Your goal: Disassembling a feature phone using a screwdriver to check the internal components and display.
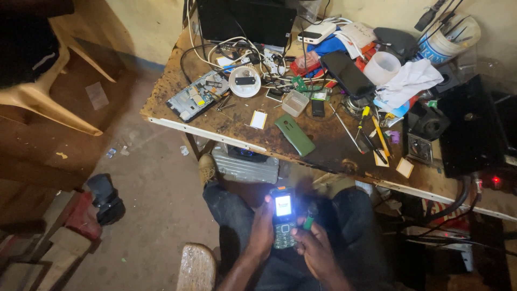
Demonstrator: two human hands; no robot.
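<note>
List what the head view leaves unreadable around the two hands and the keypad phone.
- Green tool in right hand: tip blurred, kind unclear.
- Left hand: fingers hidden behind the phone.
- Phone screen: glare washes it out.
- Workbench: right end cut off by the frame edge.

phone (pixel 283 216): small dark keypad handset, screen lit white, upright, face up, held over the lap below the workbench's front edge
green tool (pixel 308 221): slim, just right of phone

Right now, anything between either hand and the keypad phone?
Nothing visible. The left hand already grips the keypad phone by its side; the right hand touches its other edge, with a small green tool in its fingers.
</note>
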